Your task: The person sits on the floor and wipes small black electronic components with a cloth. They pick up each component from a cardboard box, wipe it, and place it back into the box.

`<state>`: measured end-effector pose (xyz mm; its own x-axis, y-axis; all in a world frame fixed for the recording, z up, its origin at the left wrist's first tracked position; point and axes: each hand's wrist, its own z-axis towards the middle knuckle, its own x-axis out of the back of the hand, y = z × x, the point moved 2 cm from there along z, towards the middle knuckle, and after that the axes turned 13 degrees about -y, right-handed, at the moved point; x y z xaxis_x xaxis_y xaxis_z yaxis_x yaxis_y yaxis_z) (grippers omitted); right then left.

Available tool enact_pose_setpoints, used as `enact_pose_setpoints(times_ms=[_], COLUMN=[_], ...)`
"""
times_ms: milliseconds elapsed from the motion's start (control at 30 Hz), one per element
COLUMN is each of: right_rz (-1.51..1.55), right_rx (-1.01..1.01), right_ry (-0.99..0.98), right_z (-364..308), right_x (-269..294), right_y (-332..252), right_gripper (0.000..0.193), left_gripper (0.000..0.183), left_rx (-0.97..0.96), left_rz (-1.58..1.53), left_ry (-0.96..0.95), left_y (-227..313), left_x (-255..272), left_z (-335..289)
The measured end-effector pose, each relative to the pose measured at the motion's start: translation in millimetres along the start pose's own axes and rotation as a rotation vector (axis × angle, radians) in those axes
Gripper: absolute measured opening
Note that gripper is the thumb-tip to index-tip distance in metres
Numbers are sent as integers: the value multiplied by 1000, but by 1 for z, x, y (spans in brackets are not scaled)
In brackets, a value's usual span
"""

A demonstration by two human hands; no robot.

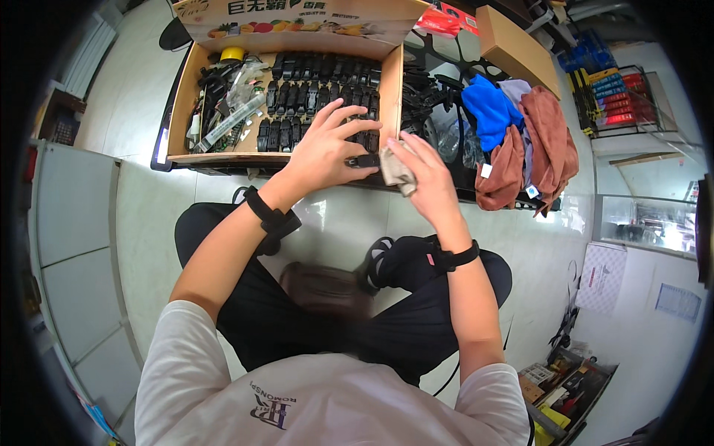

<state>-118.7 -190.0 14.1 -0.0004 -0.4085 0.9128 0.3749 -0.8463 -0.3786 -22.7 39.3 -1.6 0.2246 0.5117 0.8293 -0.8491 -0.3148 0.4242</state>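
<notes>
My left hand (327, 145) grips a small black clip-like part (366, 160) at the near right corner of an open cardboard box (178, 111). Rows of the same black parts (312, 93) fill the box. My right hand (422, 169) presses a crumpled beige cloth (396, 171) against that part. Both wrists wear black bands. I sit on the floor with my legs in black trousers under my arms.
Loose cables, plastic bags and a yellow tape roll (232, 53) lie in the box's left side. A blue cloth (487, 108) and brown cloths (550, 141) are piled to the right. A flat cardboard box (517, 48) lies beyond them. A tool tray (565, 379) stands at lower right.
</notes>
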Motion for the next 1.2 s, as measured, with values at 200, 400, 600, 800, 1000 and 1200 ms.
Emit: enact_pose_setpoints(times_ms=[200, 400, 600, 800, 1000, 1200], right_rz=[-68, 256, 420, 502, 53, -194], right_rx=[15, 195, 101, 8, 105, 127], right_ry=[272, 423, 373, 237, 219, 87], right_z=[-4, 0, 3, 14, 25, 26], right_x=[23, 35, 32, 11, 6, 5], right_y=[1, -41, -22, -23, -27, -41], right_gripper=[72, 51, 57, 56, 63, 72], left_gripper=[24, 27, 25, 26, 26, 25], left_rx=[48, 81, 77, 183, 145, 110], left_rz=[-1, -2, 7, 79, 58, 46], left_ry=[38, 60, 9, 97, 77, 75], left_y=[-1, -1, -18, -36, -30, -26], left_x=[1, -2, 22, 41, 31, 29], left_z=[1, 2, -9, -27, -31, -29])
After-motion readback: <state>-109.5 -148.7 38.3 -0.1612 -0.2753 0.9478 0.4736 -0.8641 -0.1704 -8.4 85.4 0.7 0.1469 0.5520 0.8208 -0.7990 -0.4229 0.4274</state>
